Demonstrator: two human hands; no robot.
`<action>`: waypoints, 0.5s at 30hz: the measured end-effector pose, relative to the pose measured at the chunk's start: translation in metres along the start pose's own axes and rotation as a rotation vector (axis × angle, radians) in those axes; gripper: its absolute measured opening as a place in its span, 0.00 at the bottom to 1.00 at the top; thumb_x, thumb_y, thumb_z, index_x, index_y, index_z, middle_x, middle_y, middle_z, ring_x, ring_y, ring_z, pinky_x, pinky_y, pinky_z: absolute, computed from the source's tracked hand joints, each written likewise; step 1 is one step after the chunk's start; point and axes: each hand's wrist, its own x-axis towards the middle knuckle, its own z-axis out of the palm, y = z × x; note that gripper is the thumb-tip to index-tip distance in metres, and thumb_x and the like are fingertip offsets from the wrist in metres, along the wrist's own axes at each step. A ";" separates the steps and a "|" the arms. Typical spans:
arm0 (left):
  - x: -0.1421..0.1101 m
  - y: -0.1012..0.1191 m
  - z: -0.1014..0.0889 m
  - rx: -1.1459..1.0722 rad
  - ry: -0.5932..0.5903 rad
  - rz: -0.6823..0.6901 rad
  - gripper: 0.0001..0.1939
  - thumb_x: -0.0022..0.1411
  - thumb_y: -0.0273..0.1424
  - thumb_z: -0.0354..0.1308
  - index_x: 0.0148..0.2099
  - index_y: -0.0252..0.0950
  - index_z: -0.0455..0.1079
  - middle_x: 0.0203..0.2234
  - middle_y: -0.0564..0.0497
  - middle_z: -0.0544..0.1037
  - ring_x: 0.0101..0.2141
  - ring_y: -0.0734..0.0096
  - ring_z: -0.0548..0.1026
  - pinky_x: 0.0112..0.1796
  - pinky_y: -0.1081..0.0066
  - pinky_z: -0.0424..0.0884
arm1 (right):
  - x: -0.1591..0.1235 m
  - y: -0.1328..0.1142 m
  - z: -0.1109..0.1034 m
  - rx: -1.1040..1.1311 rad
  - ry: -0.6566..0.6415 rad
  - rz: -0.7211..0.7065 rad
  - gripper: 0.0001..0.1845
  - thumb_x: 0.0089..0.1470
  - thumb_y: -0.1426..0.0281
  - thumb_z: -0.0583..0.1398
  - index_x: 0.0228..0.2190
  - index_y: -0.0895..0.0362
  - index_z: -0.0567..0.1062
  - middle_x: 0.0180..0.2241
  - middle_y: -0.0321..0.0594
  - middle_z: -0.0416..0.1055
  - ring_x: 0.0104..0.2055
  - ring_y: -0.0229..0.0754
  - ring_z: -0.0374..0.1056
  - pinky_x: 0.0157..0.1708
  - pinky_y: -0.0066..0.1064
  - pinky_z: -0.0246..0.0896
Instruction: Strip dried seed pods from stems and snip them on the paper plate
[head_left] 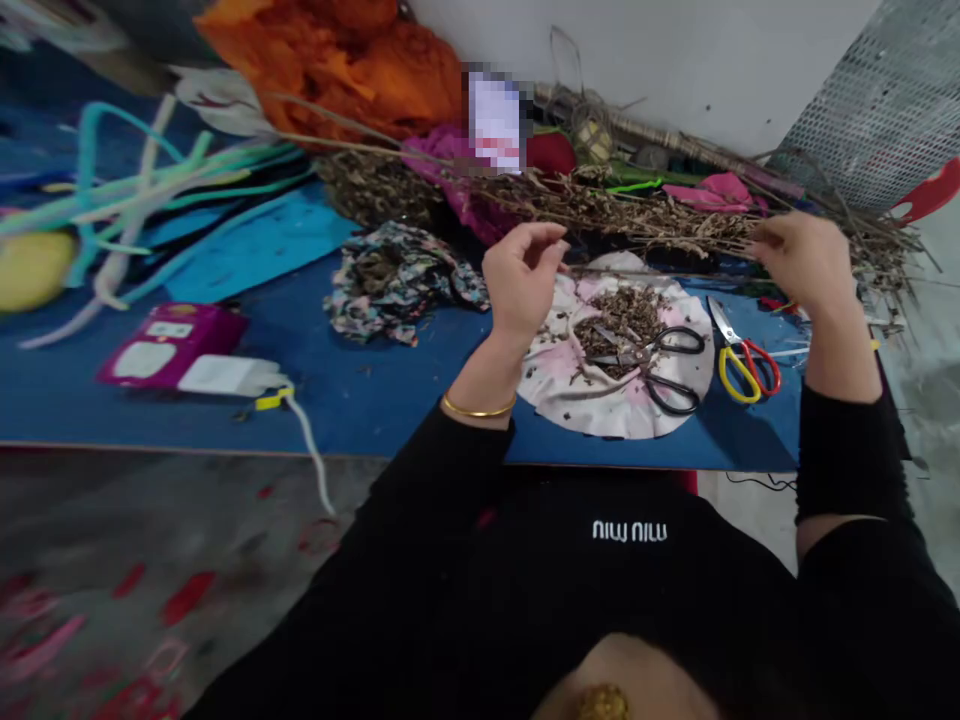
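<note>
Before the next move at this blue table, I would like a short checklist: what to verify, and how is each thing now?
1. Left hand has a firm grip on a stem: cannot tell, the fingertips are too unclear.
2. Right hand is at the dried stems: ok; whether it pinches one, cannot tell.
3. Black-handled scissors are closed: not ok, the handles are spread.
4. Red-and-yellow scissors are off the round cloth's heap: ok, they lie to its right.
5. All pieces are heaped: not ok, some bits lie apart.

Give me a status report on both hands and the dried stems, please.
Left hand and right hand near dried stems, grip unclear. Stems heaped beyond white cloth. Black-handled scissors open on cloth.
</note>
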 end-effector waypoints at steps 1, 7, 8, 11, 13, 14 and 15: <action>0.004 -0.001 -0.003 0.000 -0.001 -0.001 0.07 0.61 0.32 0.67 0.43 0.40 0.80 0.35 0.51 0.83 0.35 0.68 0.79 0.38 0.72 0.75 | -0.019 -0.014 0.005 0.035 -0.005 -0.045 0.14 0.63 0.64 0.66 0.46 0.57 0.86 0.45 0.49 0.83 0.45 0.47 0.77 0.41 0.36 0.59; -0.002 -0.002 -0.014 0.200 -0.186 0.029 0.05 0.58 0.28 0.65 0.35 0.40 0.82 0.28 0.50 0.81 0.35 0.62 0.79 0.44 0.65 0.73 | -0.117 -0.074 0.059 0.278 -0.157 -0.155 0.12 0.64 0.66 0.62 0.44 0.53 0.85 0.41 0.44 0.82 0.40 0.48 0.76 0.37 0.35 0.62; -0.009 -0.002 -0.014 0.249 -0.252 0.047 0.05 0.58 0.28 0.65 0.34 0.40 0.83 0.27 0.49 0.81 0.34 0.61 0.78 0.45 0.64 0.72 | -0.128 -0.078 0.067 0.300 -0.155 -0.145 0.13 0.64 0.66 0.62 0.44 0.53 0.85 0.42 0.45 0.82 0.41 0.48 0.76 0.38 0.35 0.63; -0.032 -0.001 -0.008 0.353 -0.444 0.110 0.05 0.57 0.30 0.66 0.31 0.43 0.84 0.30 0.48 0.84 0.35 0.59 0.78 0.45 0.62 0.71 | -0.149 -0.081 0.086 0.344 -0.097 -0.100 0.14 0.65 0.64 0.61 0.46 0.55 0.84 0.42 0.48 0.81 0.44 0.51 0.76 0.39 0.37 0.64; -0.045 -0.001 -0.003 0.410 -0.544 0.157 0.05 0.56 0.30 0.67 0.32 0.45 0.84 0.34 0.49 0.86 0.37 0.58 0.79 0.44 0.63 0.71 | -0.157 -0.079 0.092 0.365 -0.038 -0.062 0.15 0.66 0.63 0.61 0.46 0.55 0.84 0.42 0.49 0.81 0.45 0.52 0.76 0.42 0.38 0.65; -0.049 0.000 -0.001 0.441 -0.597 0.184 0.05 0.55 0.30 0.67 0.32 0.45 0.85 0.35 0.49 0.86 0.38 0.58 0.79 0.43 0.63 0.71 | -0.159 -0.078 0.094 0.375 -0.009 -0.046 0.15 0.66 0.63 0.60 0.46 0.55 0.84 0.42 0.49 0.81 0.45 0.52 0.75 0.43 0.39 0.66; -0.052 0.001 0.001 0.472 -0.649 0.210 0.05 0.56 0.31 0.67 0.32 0.45 0.85 0.36 0.49 0.86 0.39 0.57 0.79 0.43 0.63 0.70 | -0.160 -0.077 0.095 0.385 0.018 -0.035 0.14 0.66 0.63 0.60 0.46 0.54 0.84 0.42 0.48 0.81 0.45 0.52 0.75 0.44 0.39 0.66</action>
